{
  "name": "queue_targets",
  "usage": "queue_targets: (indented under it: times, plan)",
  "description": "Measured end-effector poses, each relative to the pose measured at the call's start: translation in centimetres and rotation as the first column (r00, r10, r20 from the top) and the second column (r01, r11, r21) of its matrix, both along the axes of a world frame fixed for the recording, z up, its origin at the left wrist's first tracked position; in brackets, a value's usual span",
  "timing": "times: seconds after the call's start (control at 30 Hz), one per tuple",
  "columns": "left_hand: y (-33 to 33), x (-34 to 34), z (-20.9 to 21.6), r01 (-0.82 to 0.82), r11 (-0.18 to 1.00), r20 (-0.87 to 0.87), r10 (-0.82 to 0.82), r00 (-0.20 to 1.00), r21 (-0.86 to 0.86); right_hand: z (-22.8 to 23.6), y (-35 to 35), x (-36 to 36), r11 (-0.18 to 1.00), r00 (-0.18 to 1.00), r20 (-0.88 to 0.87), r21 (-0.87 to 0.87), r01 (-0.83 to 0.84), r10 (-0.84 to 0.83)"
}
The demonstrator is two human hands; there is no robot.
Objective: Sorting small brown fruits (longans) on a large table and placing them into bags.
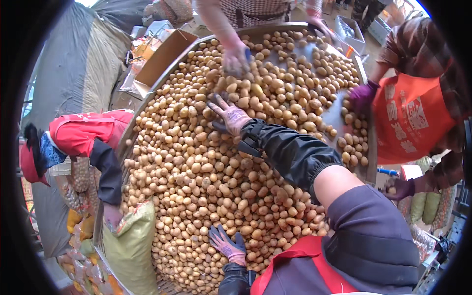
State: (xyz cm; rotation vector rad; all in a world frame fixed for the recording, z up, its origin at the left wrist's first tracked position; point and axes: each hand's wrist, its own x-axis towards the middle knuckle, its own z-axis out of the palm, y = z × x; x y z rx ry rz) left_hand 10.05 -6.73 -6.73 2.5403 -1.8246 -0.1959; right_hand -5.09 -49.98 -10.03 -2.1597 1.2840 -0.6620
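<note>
A broad heap of small round potatoes (196, 191) fills a large sorting table (372, 169). My right hand (230, 115), in a pink glove with dark fingers, reaches far across the heap. Its fingers are spread over the potatoes, and none is gripped. My left hand (228, 246), gloved alike, rests lower down on the heap nearer my body. It lies flat, fingers apart, on top of the potatoes. Black sleeve covers wrap both my forearms. Just beyond my right hand, another person's gloved hand (236, 60) is among the potatoes.
At left, a person in a red vest (93, 129) leans in by a pale green sack (132, 246) at the table edge. On the right stands a person in a red apron (410, 118), a purple-gloved hand (363, 96) at the potatoes. Behind is a cardboard box (164, 56).
</note>
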Motion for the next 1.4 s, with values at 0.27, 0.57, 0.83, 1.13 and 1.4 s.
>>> queue_targets:
  times: [0.27,0.57,0.83,1.13,1.4]
  plan:
    - [-0.3,-0.7,0.5,0.005,1.000,0.009,-0.005,1.000,-0.001,5.4,4.5,-9.2,0.979,0.956,-0.221,-0.018,-0.205,0.196]
    - [-0.2,-0.3,0.7,0.003,1.000,0.025,-0.004,1.000,0.029,6.7,1.4,-7.4,0.988,0.708,-0.699,0.152,0.006,0.103]
    - [-1.1,-0.8,1.1,0.046,0.998,-0.028,-0.048,0.998,-0.046,2.8,-3.3,-10.4,0.927,0.973,-0.147,-0.355,0.118,-0.180]
    - [-1.4,-2.4,1.6,0.160,0.953,0.231,-0.100,0.968,-0.259,-0.6,-9.6,-10.4,0.966,0.912,-0.330,0.008,0.260,-0.242]
    - [-6.7,-8.2,7.8,-0.381,0.923,-0.986,-0.007,-0.167,0.058,9.8,10.6,-9.6,0.693,0.617,0.461,0.007,-0.721,0.638]
